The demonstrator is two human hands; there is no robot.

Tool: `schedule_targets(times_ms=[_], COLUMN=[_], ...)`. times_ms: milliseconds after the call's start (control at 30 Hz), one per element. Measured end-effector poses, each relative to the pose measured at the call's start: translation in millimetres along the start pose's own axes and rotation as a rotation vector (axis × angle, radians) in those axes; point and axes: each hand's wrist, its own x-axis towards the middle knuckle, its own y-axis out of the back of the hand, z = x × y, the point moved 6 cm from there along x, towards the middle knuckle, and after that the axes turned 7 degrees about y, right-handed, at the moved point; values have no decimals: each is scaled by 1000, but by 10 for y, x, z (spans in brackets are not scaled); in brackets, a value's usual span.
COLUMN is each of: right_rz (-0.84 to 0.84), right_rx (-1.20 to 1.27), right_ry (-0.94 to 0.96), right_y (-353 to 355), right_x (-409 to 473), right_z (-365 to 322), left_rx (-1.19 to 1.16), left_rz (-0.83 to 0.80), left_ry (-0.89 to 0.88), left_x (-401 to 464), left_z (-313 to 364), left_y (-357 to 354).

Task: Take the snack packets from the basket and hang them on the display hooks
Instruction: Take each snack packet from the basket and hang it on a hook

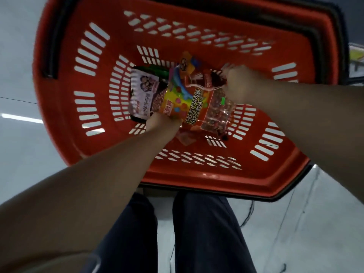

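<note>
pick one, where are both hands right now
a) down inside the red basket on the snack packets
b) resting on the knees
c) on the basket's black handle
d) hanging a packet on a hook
a: the left hand and right hand both grip the snack packets inside the red basket.

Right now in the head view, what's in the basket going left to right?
Basket's left wall → white and purple packet → rainbow packet, gripped from below by the left hand → clear orange packet → right hand gripping its top → basket's right wall.
</note>
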Motion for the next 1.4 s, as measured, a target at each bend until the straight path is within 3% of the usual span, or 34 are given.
schedule_targets(times_ms=[100,233,367,667,967,1100,1400], right_rz=[-59,-184,-105,44,126,173,381], right_rx=[67,254,373,728,1191,1264,1496], right_ry=[-58,-33,-70,-136,-237,-294,-282], right_y=[-74,-162,-121,8,-28,1,714], right_x=[185,312,391,208,-344,-623,-1258], right_z=[38,-66,-68,82,94,35,-235], left_rx=[-496,-777,-840,-1073,-847,-770,-627], left_rz=[-273,-409,-401,-217,-98,-31,-109], left_ry=[310,476,527,346,35,-52,-327], left_x=[55,-4,-30,139,-71,-203,-954], left_z=[-106,-118,-150,-79,135,358,927], left_y=[-249,-404,-423,-224,289,621,1457])
